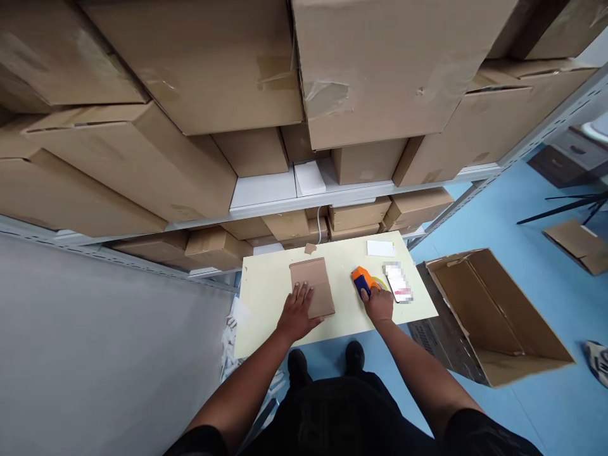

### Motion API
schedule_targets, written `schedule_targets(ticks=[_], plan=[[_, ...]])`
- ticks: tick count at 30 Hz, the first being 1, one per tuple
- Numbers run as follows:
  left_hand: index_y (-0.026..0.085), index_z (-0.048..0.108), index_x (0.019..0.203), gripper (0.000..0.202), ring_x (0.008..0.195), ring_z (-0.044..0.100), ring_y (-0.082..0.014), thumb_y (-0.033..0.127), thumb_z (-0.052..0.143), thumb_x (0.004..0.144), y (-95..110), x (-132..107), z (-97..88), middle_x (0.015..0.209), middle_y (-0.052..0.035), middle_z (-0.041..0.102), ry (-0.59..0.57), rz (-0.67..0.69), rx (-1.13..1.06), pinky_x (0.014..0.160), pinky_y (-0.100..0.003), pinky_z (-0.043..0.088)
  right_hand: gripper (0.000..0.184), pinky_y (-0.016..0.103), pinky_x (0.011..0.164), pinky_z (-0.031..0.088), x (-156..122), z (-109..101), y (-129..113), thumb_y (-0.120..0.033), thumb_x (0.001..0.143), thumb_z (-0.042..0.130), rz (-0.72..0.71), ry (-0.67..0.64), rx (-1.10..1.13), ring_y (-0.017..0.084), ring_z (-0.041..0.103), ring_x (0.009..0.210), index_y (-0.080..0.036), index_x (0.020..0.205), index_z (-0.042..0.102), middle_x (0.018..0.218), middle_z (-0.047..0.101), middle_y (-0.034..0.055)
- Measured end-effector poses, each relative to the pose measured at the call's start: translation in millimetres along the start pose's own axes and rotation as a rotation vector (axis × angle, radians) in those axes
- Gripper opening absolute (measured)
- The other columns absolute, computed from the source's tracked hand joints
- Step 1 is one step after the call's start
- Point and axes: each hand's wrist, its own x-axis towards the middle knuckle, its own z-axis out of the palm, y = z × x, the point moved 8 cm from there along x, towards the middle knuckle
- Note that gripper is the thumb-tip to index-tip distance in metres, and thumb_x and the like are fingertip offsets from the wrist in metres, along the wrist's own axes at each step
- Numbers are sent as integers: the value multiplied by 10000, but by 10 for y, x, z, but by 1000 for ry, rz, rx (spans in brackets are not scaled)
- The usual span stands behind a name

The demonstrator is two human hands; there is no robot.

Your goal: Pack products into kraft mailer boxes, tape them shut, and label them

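Note:
A small flat cardboard box lies on the pale yellow table. My left hand rests flat on its lower left part, fingers stretched out. To the right, my right hand is wrapped round an orange and blue tape dispenser, which is on or just above the tabletop. Part of a yellowish tape roll shows beside that hand. A phone with a blurred screen lies just right of the dispenser. Behind it is a small white box, and a cardboard scrap lies near the back edge.
Shelves packed with cardboard boxes rise behind the table. A large open carton stands on the blue floor to the right. White scraps gather by the grey wall at left. Another shoe shows at far right.

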Motion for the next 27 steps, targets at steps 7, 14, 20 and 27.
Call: schedule_targets(ticks=[7,14,20,27], plan=[[179,228,1647,1035,1591,80,-372,724,605,853,-1,-5,15,1717,-149,167,-41,-16,11,1230,-530,247,222,492,1160,266,58,158,92,-290,823,735,-72,-59,-25,345,438,1356,-251,765,524,903,641,111],[209,104,1665,1077,1594,3,-376,754,560,856,14,1,50,1733,-110,15,-224,-84,-1,1241,-561,189,352,476,1065,303,-114,303,-38,-412,1011,459,-294,-87,-902,350,608,1119,-155,1093,686,1049,711,190],[191,63,1665,1124,1587,-68,-386,755,566,833,95,17,-36,1721,-119,-63,-356,-129,-44,1240,-618,144,320,440,994,355,-96,285,-125,-391,996,483,-357,-135,-1030,335,651,1069,-174,1090,699,1028,725,179],[165,377,1589,850,1592,102,-356,612,590,898,-21,2,-269,1719,-136,139,-173,-99,-250,1269,-562,197,458,338,674,424,208,-123,-666,-582,974,444,-102,-201,-675,281,683,771,-187,964,675,836,735,119]])
